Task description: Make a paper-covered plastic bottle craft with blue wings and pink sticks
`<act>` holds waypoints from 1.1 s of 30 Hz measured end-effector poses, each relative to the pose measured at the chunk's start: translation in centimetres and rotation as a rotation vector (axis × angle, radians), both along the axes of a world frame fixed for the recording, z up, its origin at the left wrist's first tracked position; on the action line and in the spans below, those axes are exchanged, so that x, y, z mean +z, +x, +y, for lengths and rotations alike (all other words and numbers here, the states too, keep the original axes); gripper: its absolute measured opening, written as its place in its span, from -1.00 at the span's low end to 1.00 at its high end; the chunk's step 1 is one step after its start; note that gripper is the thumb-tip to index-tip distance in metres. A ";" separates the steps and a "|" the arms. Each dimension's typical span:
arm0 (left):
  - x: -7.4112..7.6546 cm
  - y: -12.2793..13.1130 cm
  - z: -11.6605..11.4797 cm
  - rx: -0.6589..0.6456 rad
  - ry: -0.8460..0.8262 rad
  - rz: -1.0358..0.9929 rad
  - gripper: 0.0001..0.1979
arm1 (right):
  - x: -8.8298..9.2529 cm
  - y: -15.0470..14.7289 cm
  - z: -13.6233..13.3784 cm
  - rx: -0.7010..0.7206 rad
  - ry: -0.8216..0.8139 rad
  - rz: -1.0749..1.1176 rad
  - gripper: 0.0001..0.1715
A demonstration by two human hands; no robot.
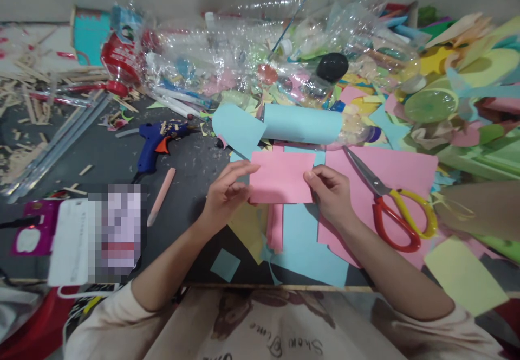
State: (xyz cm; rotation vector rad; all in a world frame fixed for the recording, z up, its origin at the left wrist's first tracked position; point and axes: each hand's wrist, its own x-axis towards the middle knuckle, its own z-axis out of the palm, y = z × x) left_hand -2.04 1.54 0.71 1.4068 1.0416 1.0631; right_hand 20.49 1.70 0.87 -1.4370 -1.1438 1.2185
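Observation:
Between my two hands is a small rectangle of pink paper [282, 178], held above other coloured sheets. My right hand [331, 189] pinches its right edge, thumb on top. At the opposite edge, my left hand [227, 191] has its fingertips closed on the paper, one finger reaching over the front. Beneath lie a light blue sheet [303, 240], a narrow folded pink strip [275, 229] and a large pink sheet [349, 213]. Scissors [390, 197] with one red and one yellow handle rest on the large pink sheet, right of my right hand.
A blue glue gun [152, 143] and a peach-coloured stick [161, 196] lie to the left. Behind the paper is a light blue-wrapped cylinder [303, 123]. Plastic bottles and paper scraps pile along the back. A white power bank-like box [69, 240] sits front left.

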 end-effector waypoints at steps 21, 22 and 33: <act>-0.7 -0.2 0.8 0.054 -0.097 0.011 -0.52 | -0.1 0.3 0.2 0.170 -0.023 0.069 -0.51; -0.6 -0.1 0.7 0.054 -0.116 0.037 -0.61 | -0.1 0.3 0.3 0.179 -0.020 0.071 -0.51; 0.2 1.6 0.7 0.278 -0.179 -0.003 -0.77 | -0.1 0.1 0.2 0.243 -0.076 0.163 -0.49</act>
